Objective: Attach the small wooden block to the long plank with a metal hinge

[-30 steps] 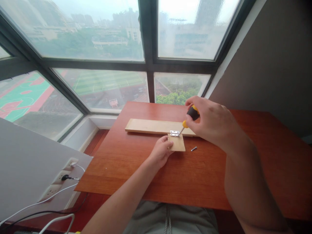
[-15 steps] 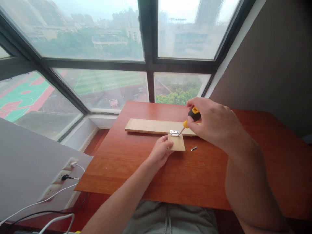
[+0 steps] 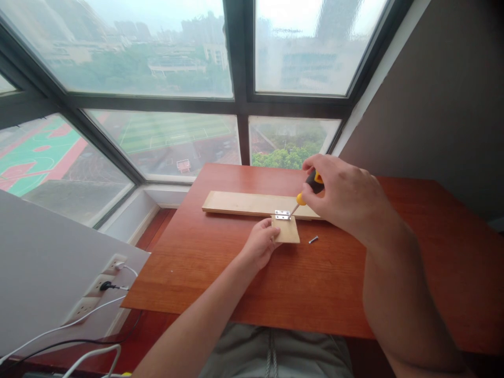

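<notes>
The right hand [image 3: 342, 197], right of the frame's centre, is bent down at the wrist, its forearm rising from the lower right corner; thumb and fingers are curled round the handle of a yellow-and-black screwdriver with a bare metal shaft [image 3: 301, 198]. The left hand [image 3: 261, 243], just below the centre, reaches in along a straight forearm from the bottom edge, thumb on top and fingers partly hidden beneath, pinching the left edge of a small, flat, pale wooden plate [image 3: 287, 233]. The screwdriver's long axis slants from upper right to lower left, its tip pointing down at the right end of a small silver metal hinge [image 3: 282, 214]; whether the tip sits in a screw is too small to tell. The hinge lies lengthwise left to right, along the plate's upper edge and against the near edge of a long, pale wooden board [image 3: 244, 203]. That board stretches across the middle of the frame on the reddish-brown wooden table [image 3: 307, 294]. A small silver screw [image 3: 313, 240], right of the plate, points from lower left to upper right.
</notes>
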{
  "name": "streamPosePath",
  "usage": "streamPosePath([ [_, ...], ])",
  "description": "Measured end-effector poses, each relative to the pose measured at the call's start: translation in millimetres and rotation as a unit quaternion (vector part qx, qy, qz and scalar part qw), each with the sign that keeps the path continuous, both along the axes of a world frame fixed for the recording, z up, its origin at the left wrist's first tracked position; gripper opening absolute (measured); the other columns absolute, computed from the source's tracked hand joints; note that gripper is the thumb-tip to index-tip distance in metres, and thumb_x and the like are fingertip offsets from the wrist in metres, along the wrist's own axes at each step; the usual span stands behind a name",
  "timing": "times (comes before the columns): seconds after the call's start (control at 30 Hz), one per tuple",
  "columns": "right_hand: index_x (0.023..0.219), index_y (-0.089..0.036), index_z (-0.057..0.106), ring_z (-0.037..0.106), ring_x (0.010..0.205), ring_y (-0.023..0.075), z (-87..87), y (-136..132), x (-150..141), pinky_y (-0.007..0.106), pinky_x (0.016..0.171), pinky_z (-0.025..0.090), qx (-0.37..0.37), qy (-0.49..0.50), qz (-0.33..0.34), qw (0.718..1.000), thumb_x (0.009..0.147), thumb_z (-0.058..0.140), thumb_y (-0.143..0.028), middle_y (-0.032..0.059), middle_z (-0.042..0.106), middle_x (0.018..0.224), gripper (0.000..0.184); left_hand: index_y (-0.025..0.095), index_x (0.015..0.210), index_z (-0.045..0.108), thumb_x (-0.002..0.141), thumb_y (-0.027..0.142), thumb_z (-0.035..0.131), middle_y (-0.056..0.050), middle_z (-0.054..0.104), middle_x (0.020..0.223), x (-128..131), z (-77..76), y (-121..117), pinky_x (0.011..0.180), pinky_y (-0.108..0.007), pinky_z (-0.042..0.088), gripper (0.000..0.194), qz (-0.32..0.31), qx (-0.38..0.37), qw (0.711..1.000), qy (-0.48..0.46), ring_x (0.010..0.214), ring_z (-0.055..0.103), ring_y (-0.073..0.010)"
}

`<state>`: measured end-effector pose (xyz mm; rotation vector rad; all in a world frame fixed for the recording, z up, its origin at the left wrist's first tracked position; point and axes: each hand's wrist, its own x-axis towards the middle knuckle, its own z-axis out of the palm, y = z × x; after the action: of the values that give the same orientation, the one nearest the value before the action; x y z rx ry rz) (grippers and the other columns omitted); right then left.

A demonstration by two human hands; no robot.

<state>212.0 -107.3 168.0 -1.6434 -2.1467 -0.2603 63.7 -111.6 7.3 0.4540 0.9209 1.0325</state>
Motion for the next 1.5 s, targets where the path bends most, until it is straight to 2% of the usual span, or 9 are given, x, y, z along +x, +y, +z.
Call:
streamPosePath([
  [0.27, 0.102, -0.024, 0.063, 0.062, 0.074, 0.0221, 0.5, 0.8, -1.2, 0.031, 0.058, 0.036, 0.012, 0.0, -0.018, 1.0, 0.086, 0.056, -0.036, 0.0056, 0.071, 0.094, 0.021, 0.01, 0.091, 0.065, 0.067, 0.001, 0.063, -0.013, 0.071, 0.096, -0.1, -0.6, 0.2, 0.072, -0.029, 0.058, 0.026, -0.004, 0.003, 1.0, -0.006, 0.081, 0.068, -0.019],
  [0.4, 0.105, -0.025, 0.063, 0.063, 0.076, 0.0232, -0.2, 3.0, 2.0, 0.032, 0.06, 0.037, 0.008, 0.001, -0.026, 1.0, 0.086, 0.055, -0.032, 0.0057, 0.072, 0.098, 0.021, 0.01, 0.091, 0.065, 0.068, 0.0, 0.062, -0.013, 0.07, 0.095, -0.4, -2.2, 0.2, 0.072, -0.029, 0.058, 0.026, -0.005, 0.0, 1.0, -0.003, 0.081, 0.068, -0.0187],
  [0.57, 0.115, -0.022, 0.059, 0.064, 0.084, 0.0225, 0.0, 1.8, 6.6, 0.033, 0.066, 0.042, -0.006, 0.021, 0.05, 0.999, 0.082, 0.056, -0.027, 0.0086, 0.067, 0.115, 0.034, 0.011, 0.091, 0.065, 0.067, 0.002, 0.063, -0.012, 0.07, 0.095, -0.6, -1.6, -0.2, 0.069, -0.029, 0.058, 0.025, -0.004, 0.003, 1.0, -0.003, 0.081, 0.068, -0.0194],
  [0.7, 0.103, -0.022, 0.061, 0.063, 0.079, 0.0222, 0.9, 2.1, 3.3, 0.033, 0.066, 0.042, -0.009, 0.03, 0.042, 0.999, 0.087, 0.055, -0.033, 0.0069, 0.07, 0.1, 0.021, 0.011, 0.091, 0.065, 0.067, 0.001, 0.063, -0.012, 0.071, 0.094, -0.5, -0.7, -0.5, 0.07, -0.029, 0.059, 0.026, -0.003, 0.004, 1.0, 0.001, 0.081, 0.068, -0.0191],
  [0.8, 0.102, -0.022, 0.061, 0.064, 0.085, 0.0234, 0.1, 5.5, 0.5, 0.034, 0.069, 0.043, 0.007, 0.043, 0.04, 0.998, 0.088, 0.054, -0.029, 0.0069, 0.07, 0.098, 0.017, 0.011, 0.09, 0.065, 0.067, 0.001, 0.062, -0.012, 0.071, 0.093, -0.4, -0.7, -0.4, 0.072, -0.029, 0.059, 0.025, -0.001, 0.0, 1.0, 0.003, 0.081, 0.069, -0.0188],
  [0.93, 0.112, -0.022, 0.058, 0.063, 0.099, 0.0239, -0.8, 8.3, 1.1, 0.034, 0.077, 0.046, 0.016, 0.074, 0.098, 0.992, 0.085, 0.055, -0.021, 0.009, 0.066, 0.114, 0.028, 0.011, 0.089, 0.065, 0.066, 0.001, 0.062, -0.012, 0.071, 0.093, 0.2, -1.4, -0.1, 0.072, -0.03, 0.059, 0.025, -0.006, -0.002, 1.0, -0.003, 0.08, 0.069, -0.0196],
  [1.07, 0.118, -0.021, 0.056, 0.062, 0.096, 0.0227, -2.6, 7.8, 1.4, 0.033, 0.077, 0.046, 0.008, 0.087, 0.127, 0.988, 0.084, 0.051, -0.018, 0.0097, 0.064, 0.116, 0.034, 0.011, 0.089, 0.065, 0.065, 0.001, 0.064, -0.012, 0.071, 0.093, 0.5, -2.0, 0.1, 0.074, -0.031, 0.059, 0.026, -0.008, 0.0, 1.0, -0.008, 0.08, 0.069, -0.0199],
  [1.33, 0.1, -0.024, 0.065, 0.061, 0.077, 0.0238, -4.0, 11.1, -0.4, 0.031, 0.06, 0.036, 0.028, 0.023, -0.023, 0.999, 0.091, 0.051, -0.038, 0.0067, 0.071, 0.09, 0.022, 0.011, 0.09, 0.064, 0.068, 0.001, 0.062, -0.012, 0.07, 0.095, -0.1, -3.1, 0.3, 0.069, -0.029, 0.059, 0.025, -0.003, 0.0, 1.0, 0.007, 0.079, 0.068, -0.0193],
  [1.5, 0.103, -0.024, 0.066, 0.063, 0.078, 0.0243, -0.6, 9.5, 0.7, 0.032, 0.061, 0.036, 0.03, 0.021, -0.017, 0.999, 0.091, 0.05, -0.035, 0.0058, 0.073, 0.092, 0.023, 0.011, 0.091, 0.063, 0.067, 0.001, 0.061, -0.012, 0.07, 0.094, -0.2, -4.8, 0.9, 0.068, -0.029, 0.058, 0.026, -0.005, -0.001, 1.0, 0.01, 0.078, 0.068, -0.0189],
])
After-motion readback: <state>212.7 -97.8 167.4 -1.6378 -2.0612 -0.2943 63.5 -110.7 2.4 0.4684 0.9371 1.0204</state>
